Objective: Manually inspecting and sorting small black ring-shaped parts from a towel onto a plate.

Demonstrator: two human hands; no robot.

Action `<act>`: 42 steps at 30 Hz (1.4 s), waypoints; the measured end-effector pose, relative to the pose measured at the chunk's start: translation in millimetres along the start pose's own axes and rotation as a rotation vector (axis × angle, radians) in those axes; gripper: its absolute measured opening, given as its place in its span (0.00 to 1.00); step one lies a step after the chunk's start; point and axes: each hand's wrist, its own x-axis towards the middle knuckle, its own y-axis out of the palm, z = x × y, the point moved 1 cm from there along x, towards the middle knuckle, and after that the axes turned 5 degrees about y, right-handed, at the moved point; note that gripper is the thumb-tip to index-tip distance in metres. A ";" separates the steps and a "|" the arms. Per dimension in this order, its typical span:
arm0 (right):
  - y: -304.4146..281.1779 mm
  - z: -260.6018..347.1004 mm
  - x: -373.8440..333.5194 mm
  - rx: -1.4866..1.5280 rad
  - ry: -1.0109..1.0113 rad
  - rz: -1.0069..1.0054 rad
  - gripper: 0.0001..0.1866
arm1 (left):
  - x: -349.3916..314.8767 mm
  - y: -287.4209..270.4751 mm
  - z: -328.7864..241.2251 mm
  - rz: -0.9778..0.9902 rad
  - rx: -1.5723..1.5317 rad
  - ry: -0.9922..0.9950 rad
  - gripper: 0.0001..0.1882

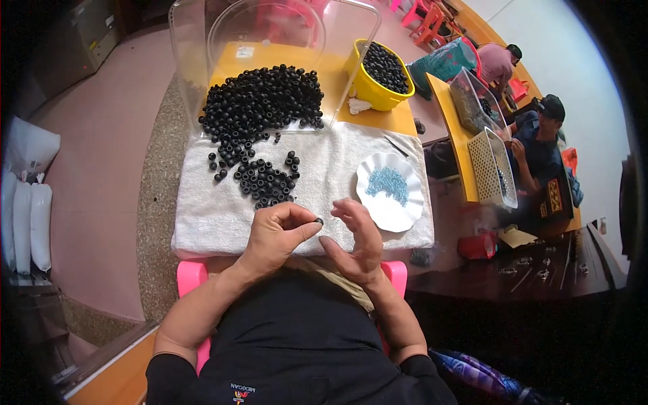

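Between the thumb and forefinger of my left hand (277, 233) is a small black bead-like piece (319, 221), mostly covered by the fingertips. Just to its right, my right hand (356, 239) is open, thumb and fingers apart, with nothing visible in it. Beyond my left hand, a loose group of black round pieces with holes (266, 182) lies on a white towel (324, 162). A white wavy-rimmed plate (388, 217) stands to the right of my right hand. On it is a small heap of clear blue bits (388, 183).
A clear plastic bin (337, 101) lies open towards me, spilling a large heap of black pieces (263, 98). Behind the plate stand a yellow tub (378, 100) of black pieces and a thin dark tool (396, 145). Two people (540, 142) sit at tables on the right.
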 end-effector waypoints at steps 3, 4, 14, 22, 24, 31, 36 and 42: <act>-6.0 -10.2 2.8 0.009 -0.026 0.075 0.25 | -0.3 0.7 -0.4 0.000 0.024 0.012 0.05; -5.8 -11.9 1.2 0.007 -0.026 0.072 0.25 | -0.5 1.4 -0.5 0.006 0.053 0.031 0.05; -5.5 -31.6 2.2 0.319 0.128 0.116 0.10 | -1.1 1.6 -0.9 0.103 0.315 0.158 0.07; -9.2 -31.2 1.8 0.321 0.170 0.134 0.08 | -2.5 3.4 -1.0 0.086 0.357 0.146 0.06; -9.0 -33.0 1.7 0.329 0.171 0.135 0.07 | -2.3 3.8 -1.5 0.090 0.361 0.154 0.06; -8.8 -38.2 0.0 0.400 0.212 0.166 0.06 | -2.4 3.6 1.4 0.097 0.370 0.165 0.06; -4.4 -39.4 -2.9 0.527 0.259 0.191 0.08 | -1.2 3.1 -3.0 0.066 0.349 0.108 0.06; -4.0 -37.1 0.2 0.448 0.241 0.151 0.09 | -0.5 2.2 -2.0 0.085 0.370 0.182 0.06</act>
